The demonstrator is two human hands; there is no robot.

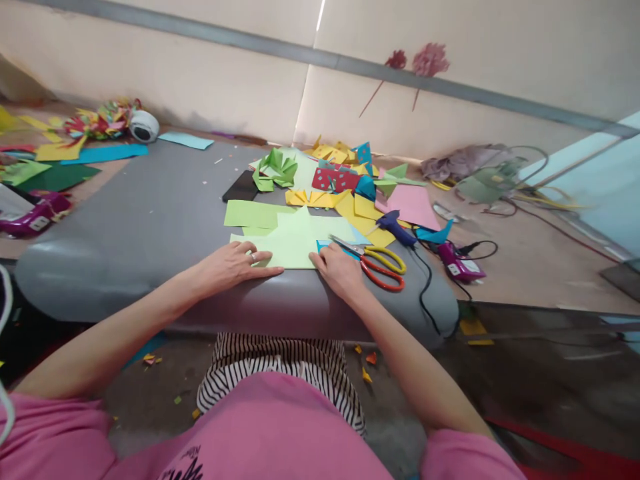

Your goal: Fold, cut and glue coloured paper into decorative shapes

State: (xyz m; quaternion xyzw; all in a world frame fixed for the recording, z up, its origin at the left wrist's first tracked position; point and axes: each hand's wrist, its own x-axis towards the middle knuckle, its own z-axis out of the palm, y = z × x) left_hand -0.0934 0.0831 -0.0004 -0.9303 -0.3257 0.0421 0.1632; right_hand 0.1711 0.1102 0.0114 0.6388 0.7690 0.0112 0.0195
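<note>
A pale green sheet of paper lies at the front of the grey mat, its near edge folded straight. My left hand, with a ring on one finger, rests on its left side, fingers stretched out. On the near right edge, my right hand presses down with its fingers spread. Scissors with one yellow and one red handle lie just right of that hand, over a small blue piece of paper. A brighter green strip lies behind the sheet.
A blue glue gun with a black cord lies to the right. Behind are a dark phone, a folded green paper shape, yellow folded papers and a pink sheet. White tape roll stands at back left.
</note>
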